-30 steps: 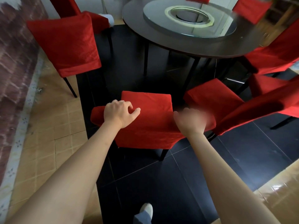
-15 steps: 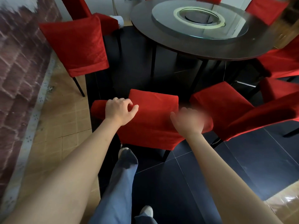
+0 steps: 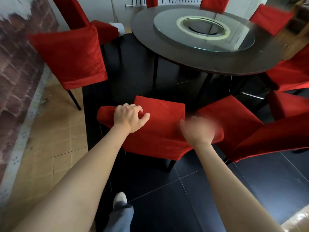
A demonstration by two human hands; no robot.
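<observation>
Near the bottom edge, the shoe (image 3: 119, 199) is planted on the dark floor (image 3: 217, 190); half a second ago that leg was mid-swing. Looks like a step forward, walking the chair (image 3: 160, 138) in. Left hand (image 3: 129, 118) curls over the backrest's top left corner, gripping the red cover. Right hand (image 3: 198, 129) is at the top right corner, too blurred to tell its grip. Chair sits under both hands, short of the round tabletop (image 3: 147, 39) beyond.

The near chair (image 3: 160, 136) stands before the round table (image 3: 217, 62), between the left chair (image 3: 70, 59) and right chair (image 3: 234, 124).
</observation>
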